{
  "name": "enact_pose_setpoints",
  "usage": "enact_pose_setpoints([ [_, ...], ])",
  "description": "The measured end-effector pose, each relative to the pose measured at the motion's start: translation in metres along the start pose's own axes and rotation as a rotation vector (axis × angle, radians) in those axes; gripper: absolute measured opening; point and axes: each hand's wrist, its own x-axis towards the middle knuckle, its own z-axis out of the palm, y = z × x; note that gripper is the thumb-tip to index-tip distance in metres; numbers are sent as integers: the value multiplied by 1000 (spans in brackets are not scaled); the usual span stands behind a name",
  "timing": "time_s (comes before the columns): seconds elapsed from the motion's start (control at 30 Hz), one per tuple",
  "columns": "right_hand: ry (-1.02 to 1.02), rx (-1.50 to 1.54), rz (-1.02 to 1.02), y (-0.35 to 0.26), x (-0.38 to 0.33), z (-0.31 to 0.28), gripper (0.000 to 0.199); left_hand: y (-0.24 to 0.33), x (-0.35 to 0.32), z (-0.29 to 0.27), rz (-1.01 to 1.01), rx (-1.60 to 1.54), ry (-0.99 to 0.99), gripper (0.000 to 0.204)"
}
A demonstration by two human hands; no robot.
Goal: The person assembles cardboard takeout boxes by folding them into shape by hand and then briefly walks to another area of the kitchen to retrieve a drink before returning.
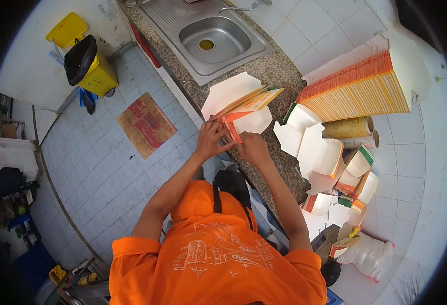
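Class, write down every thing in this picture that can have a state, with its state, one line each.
Carton, partly folded, between left hand and right hand
Stacked cartons, flat, packed together
Shaped cartons, folded up, open
Yellow bin, lid raised
Cardboard sheet, lying flat

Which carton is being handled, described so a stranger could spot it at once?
Find the steel sink set in the speckled counter, then look just below it. At the counter's edge is an orange and yellow carton, white flaps spread out. Unlike the clustered boxes and standing carton stack to its right, the left hand and right hand hold it.
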Motion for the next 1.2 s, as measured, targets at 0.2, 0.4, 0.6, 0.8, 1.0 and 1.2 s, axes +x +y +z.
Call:
enact_pose_setpoints([
  [0.2,-1,-113,253,-29,45,2,28,-16,0,9,-38,-113,-70,57],
  [0.4,134,-44,270,-19,51,28,25,5,12,-1,-249,30,-73,73],
  [0.6,70,-33,273,-34,54,25,24,-7,-1,13,-237,-20,72,77],
  [0.8,13,-91,292,-18,55,45,23,0,9,25,-352,-140,-24,69],
  [1.0,11,10,195,-13,60,52,31,-13,-10,42,-290,-85,-16,78],
  [1.2,697,-145,433,115,70,23,50,23,7,36,-242,-425,47,98],
])
